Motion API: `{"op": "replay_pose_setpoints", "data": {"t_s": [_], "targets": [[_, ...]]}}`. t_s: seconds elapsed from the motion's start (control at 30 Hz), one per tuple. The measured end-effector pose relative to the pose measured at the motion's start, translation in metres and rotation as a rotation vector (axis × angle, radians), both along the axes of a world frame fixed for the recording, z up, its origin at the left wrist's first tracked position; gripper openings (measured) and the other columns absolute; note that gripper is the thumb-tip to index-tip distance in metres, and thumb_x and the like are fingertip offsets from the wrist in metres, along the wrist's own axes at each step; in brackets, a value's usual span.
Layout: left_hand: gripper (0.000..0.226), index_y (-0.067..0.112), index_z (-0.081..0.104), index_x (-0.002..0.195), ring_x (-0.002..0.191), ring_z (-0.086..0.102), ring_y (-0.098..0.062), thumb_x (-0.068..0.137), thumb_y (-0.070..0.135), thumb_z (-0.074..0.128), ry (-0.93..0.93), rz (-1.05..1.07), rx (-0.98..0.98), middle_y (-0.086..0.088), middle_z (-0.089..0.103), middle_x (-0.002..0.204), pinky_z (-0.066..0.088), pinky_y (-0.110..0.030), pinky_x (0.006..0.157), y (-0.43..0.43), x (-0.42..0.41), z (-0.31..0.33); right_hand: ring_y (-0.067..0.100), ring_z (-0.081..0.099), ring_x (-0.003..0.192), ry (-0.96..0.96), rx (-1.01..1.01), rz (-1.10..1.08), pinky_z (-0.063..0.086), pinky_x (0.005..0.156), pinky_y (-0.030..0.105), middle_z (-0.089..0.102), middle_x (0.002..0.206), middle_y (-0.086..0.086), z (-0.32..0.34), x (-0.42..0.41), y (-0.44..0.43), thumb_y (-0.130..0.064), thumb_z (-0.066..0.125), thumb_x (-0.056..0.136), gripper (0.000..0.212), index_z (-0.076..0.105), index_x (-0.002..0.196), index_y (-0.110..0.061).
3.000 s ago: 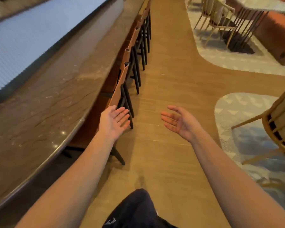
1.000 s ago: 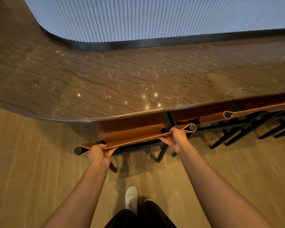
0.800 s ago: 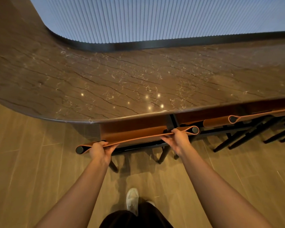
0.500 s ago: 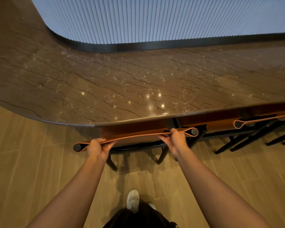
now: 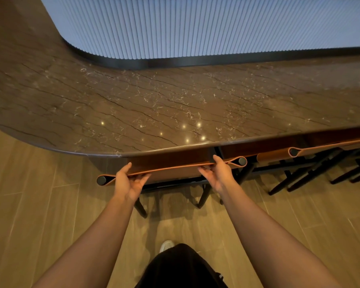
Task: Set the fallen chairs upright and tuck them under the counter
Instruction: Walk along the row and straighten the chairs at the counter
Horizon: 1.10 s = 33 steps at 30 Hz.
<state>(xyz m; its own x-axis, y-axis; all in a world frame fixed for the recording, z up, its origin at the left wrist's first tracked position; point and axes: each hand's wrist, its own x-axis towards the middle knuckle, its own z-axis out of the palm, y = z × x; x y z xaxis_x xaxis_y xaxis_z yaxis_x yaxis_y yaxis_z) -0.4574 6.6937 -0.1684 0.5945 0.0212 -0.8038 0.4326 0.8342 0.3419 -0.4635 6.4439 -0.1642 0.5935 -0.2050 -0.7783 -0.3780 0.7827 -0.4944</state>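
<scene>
While chair [image 5: 175,167] stands upright at lower centre of frame, seat tucked under desk [image 5: 133,111] edge, hands straddle top of leather back: left hand [image 5: 131,180] and right hand [image 5: 218,173] each with thumb behind, fingers in front, light pinch. Likely handling: black frame stiff, fairly heavy; leather sling soft, gives under push, smooth. Better hold near round tube ends, where sling wraps frame. Legs may scrape wood floor [image 5: 40,204]. Neighbour chair [image 5: 272,156] just beside, toward right of frame; risk of clash.
</scene>
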Motion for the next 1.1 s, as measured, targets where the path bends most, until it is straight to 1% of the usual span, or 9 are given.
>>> {"op": "replay_pose_setpoints", "data": {"t_s": [0.1,0.23,0.4,0.47,0.6,0.77,0.9,1.03,1.1], "targets": [[0.029,0.008,0.049,0.121,0.123,0.051,-0.034,0.095,0.02,0.054,-0.004,-0.036,0.028,-0.018,0.053,0.133,0.038,-0.05,0.107,-0.014,-0.008,0.011,0.035,0.053,0.123,0.008,-0.062,0.092,0.049,0.091,0.046,0.053,0.137,0.017,0.009,-0.01,0.01,-0.021,0.049,0.1,0.036,0.044,0.134,-0.01],[0.036,0.01,0.046,0.128,0.131,0.044,-0.033,0.096,0.024,0.053,-0.041,-0.105,0.049,-0.02,0.047,0.138,0.037,-0.048,0.108,-0.045,-0.02,0.029,0.034,0.049,0.129,-0.028,-0.099,0.191,0.048,0.094,0.046,0.045,0.144,0.02,0.02,-0.026,0.012,-0.024,0.048,0.101,0.045,0.037,0.142,-0.01],[0.049,0.012,0.038,0.141,0.137,0.037,-0.032,0.096,0.023,0.054,-0.101,-0.179,0.144,-0.018,0.031,0.151,0.044,-0.046,0.1,-0.082,-0.034,0.046,0.026,0.064,0.108,-0.095,-0.151,0.287,0.054,0.084,0.036,0.065,0.122,0.015,0.038,-0.056,-0.005,-0.03,0.045,0.101,0.043,0.048,0.137,-0.005],[0.049,0.011,0.038,0.142,0.136,0.038,-0.03,0.097,0.023,0.052,-0.148,-0.228,0.183,-0.015,0.032,0.152,0.047,-0.044,0.094,-0.099,-0.048,0.05,0.023,0.066,0.104,-0.141,-0.178,0.304,0.053,0.084,0.035,0.068,0.117,0.012,0.046,-0.075,-0.021,-0.032,0.044,0.101,0.041,0.052,0.133,-0.007],[0.043,0.01,0.044,0.138,0.133,0.043,-0.027,0.098,0.025,0.048,-0.226,-0.314,0.225,-0.012,0.044,0.145,0.047,-0.041,0.087,-0.14,-0.08,0.059,0.021,0.066,0.106,-0.202,-0.208,0.281,0.052,0.087,0.034,0.07,0.112,0.008,0.056,-0.119,-0.061,-0.032,0.042,0.101,0.037,0.055,0.131,-0.014],[0.045,0.011,0.042,0.141,0.129,0.047,-0.026,0.099,0.028,0.046,-0.296,-0.443,0.21,-0.012,0.051,0.139,0.046,-0.04,0.093,-0.213,-0.142,0.072,0.023,0.066,0.106,-0.212,-0.243,0.206,0.052,0.087,0.035,0.07,0.113,0.01,0.064,-0.193,-0.136,-0.031,0.043,0.101,0.033,0.059,0.126,-0.016],[0.048,0.011,0.039,0.143,0.128,0.048,-0.026,0.099,0.03,0.044,-0.33,-0.539,0.186,-0.011,0.052,0.139,0.043,-0.041,0.099,-0.272,-0.182,0.078,0.022,0.066,0.104,-0.216,-0.269,0.147,0.051,0.079,0.033,0.07,0.113,0.011,0.072,-0.247,-0.195,-0.031,0.045,0.099,0.03,0.061,0.121,-0.018],[0.045,0.01,0.044,0.138,0.125,0.05,-0.026,0.098,0.032,0.047,-0.345,-0.618,0.17,-0.01,0.055,0.134,0.043,-0.042,0.103,-0.32,-0.207,0.082,0.022,0.066,0.105,-0.21,-0.295,0.085,0.05,0.076,0.032,0.07,0.112,0.01,0.077,-0.282,-0.238,-0.03,0.046,0.098,0.029,0.061,0.119,-0.018],[0.044,0.01,0.047,0.134,0.122,0.052,-0.025,0.097,0.033,0.049,-0.353,-0.655,0.164,-0.009,0.057,0.131,0.045,-0.041,0.1,-0.341,-0.21,0.084,0.022,0.066,0.105,-0.215,-0.302,0.061,0.049,0.077,0.031,0.069,0.112,0.01,0.078,-0.292,-0.254,-0.03,0.047,0.097,0.03,0.06,0.121,-0.017]]}}
